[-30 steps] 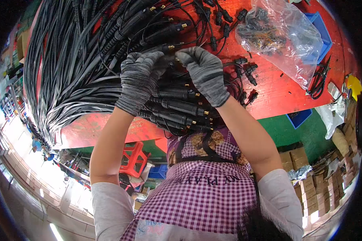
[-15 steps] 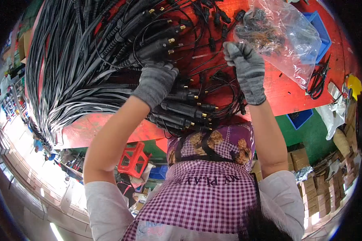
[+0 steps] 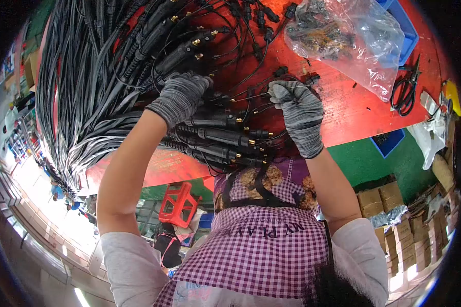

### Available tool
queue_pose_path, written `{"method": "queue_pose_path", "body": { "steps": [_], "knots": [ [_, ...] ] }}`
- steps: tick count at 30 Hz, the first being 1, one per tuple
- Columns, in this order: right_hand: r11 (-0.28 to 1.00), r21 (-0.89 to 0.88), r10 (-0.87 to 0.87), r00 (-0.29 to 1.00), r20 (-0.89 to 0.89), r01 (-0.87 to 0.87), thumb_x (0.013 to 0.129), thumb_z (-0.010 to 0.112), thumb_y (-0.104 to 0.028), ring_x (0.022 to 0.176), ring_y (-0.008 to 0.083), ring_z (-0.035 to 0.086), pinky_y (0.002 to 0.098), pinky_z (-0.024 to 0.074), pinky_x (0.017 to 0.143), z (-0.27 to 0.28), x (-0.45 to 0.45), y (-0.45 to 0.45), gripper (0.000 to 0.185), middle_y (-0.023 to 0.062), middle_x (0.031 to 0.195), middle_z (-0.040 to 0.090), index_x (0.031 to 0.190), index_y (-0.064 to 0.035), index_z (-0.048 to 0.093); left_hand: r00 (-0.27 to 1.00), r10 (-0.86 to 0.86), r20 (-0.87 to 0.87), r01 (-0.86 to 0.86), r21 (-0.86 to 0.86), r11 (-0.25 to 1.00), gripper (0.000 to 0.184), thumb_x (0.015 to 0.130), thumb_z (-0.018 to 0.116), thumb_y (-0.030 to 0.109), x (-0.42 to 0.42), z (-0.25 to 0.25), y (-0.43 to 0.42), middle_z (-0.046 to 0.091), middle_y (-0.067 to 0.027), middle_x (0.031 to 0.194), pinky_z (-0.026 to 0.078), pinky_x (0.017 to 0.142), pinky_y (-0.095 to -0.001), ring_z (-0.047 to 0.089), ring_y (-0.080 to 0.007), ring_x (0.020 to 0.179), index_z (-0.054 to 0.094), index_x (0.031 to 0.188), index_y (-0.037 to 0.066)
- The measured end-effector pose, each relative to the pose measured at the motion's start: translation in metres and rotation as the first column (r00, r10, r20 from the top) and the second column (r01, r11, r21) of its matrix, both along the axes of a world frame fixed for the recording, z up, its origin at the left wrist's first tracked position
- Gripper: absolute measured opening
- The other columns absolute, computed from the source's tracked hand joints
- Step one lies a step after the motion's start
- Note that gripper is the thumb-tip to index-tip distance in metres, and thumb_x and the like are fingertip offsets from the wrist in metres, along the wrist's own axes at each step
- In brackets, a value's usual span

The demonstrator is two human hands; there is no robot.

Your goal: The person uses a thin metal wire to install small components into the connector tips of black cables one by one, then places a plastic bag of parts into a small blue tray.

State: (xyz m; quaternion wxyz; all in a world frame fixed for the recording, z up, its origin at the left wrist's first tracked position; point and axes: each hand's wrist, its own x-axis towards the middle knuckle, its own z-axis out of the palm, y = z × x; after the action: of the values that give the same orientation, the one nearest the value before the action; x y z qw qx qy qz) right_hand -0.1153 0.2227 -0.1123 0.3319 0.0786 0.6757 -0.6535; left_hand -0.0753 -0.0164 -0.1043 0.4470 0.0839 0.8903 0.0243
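Observation:
My left hand (image 3: 182,97), in a grey striped knit glove, is closed over a black cable connector in the pile; its fingers hide most of that piece. Around it lie several thick black connectors (image 3: 225,136) with brass tips, joined to long black cables (image 3: 95,130). To the right, my right hand (image 3: 297,110), gloved the same way, pinches a thin black wire (image 3: 262,109) that runs left toward the pile. A small black plug (image 3: 312,80) shows just beyond its fingers; I cannot tell if it belongs to that wire.
On the red table (image 3: 351,115) lie a clear plastic bag (image 3: 338,38) of small parts, scissors (image 3: 405,94) and a blue bin (image 3: 402,30). Loose black plugs (image 3: 264,18) lie at the back. Below are a red stool (image 3: 178,205), another blue bin (image 3: 388,143) and cardboard boxes (image 3: 381,199).
Both hands have come closer to my body in view, the left also shifting left and the right moving down and left. The right hand stays pinched; the left stays over the connectors.

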Motion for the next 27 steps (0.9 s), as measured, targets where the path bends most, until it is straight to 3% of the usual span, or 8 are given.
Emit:
{"method": "queue_pose_path", "body": {
  "steps": [4,7,11,15,21,27],
  "knots": [
    [0.996,-0.055,-0.069,0.997,0.040,0.071,0.083,0.057,-0.015,0.070,0.0069,0.056,0.0195,0.0456,0.065,0.001,0.002,-0.008,0.019,0.0023,0.081,0.061,0.093,0.0005,0.059,0.972,-0.007,-0.235,0.036,0.119,0.992,0.040,0.069,0.061,0.017,0.010,0.001,-0.013,0.053,-0.0113,0.103,0.042,0.082,-0.0380,0.053,-0.0291,0.091,0.051,0.107,0.010],
    [0.995,-0.045,-0.086,0.995,0.057,0.089,0.083,0.057,-0.015,0.070,0.0070,0.056,0.0191,0.0456,0.065,0.002,0.004,-0.008,0.019,0.0027,0.081,0.061,0.094,0.0007,0.059,0.960,-0.010,-0.279,0.051,0.138,0.989,0.041,0.068,0.062,0.018,0.012,0.001,-0.021,0.052,-0.0116,0.103,0.042,0.083,-0.0380,0.052,-0.0286,0.093,0.051,0.107,0.011],
    [0.978,-0.071,-0.188,0.973,0.132,0.198,0.083,0.057,-0.014,0.071,0.0072,0.056,0.0188,0.0455,0.064,0.014,0.004,-0.014,0.019,0.0035,0.082,0.062,0.094,0.0008,0.058,0.951,0.003,-0.310,0.042,0.138,0.990,0.041,0.067,0.062,0.018,0.014,0.003,-0.021,0.051,-0.0115,0.105,0.041,0.084,-0.0375,0.051,-0.0276,0.096,0.051,0.106,0.011],
    [0.984,-0.074,-0.159,0.985,0.072,0.164,0.083,0.057,-0.014,0.072,0.0082,0.057,0.0194,0.0457,0.065,0.013,0.005,-0.016,0.019,0.0040,0.082,0.062,0.094,0.0008,0.058,0.979,0.012,-0.205,0.006,0.088,0.996,0.042,0.068,0.061,0.018,0.009,0.006,-0.018,0.051,-0.0114,0.107,0.041,0.085,-0.0371,0.050,-0.0279,0.096,0.050,0.107,0.012],
    [0.991,-0.046,-0.123,0.992,0.010,0.123,0.083,0.056,-0.014,0.071,0.0082,0.057,0.0205,0.0460,0.066,0.000,0.008,-0.018,0.018,0.0035,0.081,0.062,0.093,0.0007,0.059,0.956,-0.027,-0.294,0.054,0.084,0.995,0.040,0.071,0.059,0.021,0.015,0.000,-0.020,0.050,-0.0121,0.109,0.039,0.087,-0.0373,0.049,-0.0278,0.099,0.050,0.108,0.012],
    [0.995,-0.012,-0.103,0.994,-0.041,0.103,0.083,0.056,-0.013,0.070,0.0079,0.057,0.0206,0.0463,0.065,-0.002,0.011,-0.022,0.017,0.0034,0.080,0.062,0.093,0.0013,0.059,0.970,0.025,-0.240,-0.004,0.086,0.996,0.040,0.070,0.060,0.021,0.011,0.005,-0.017,0.050,-0.0115,0.108,0.037,0.089,-0.0370,0.048,-0.0275,0.100,0.050,0.108,0.012]
  ]
}}
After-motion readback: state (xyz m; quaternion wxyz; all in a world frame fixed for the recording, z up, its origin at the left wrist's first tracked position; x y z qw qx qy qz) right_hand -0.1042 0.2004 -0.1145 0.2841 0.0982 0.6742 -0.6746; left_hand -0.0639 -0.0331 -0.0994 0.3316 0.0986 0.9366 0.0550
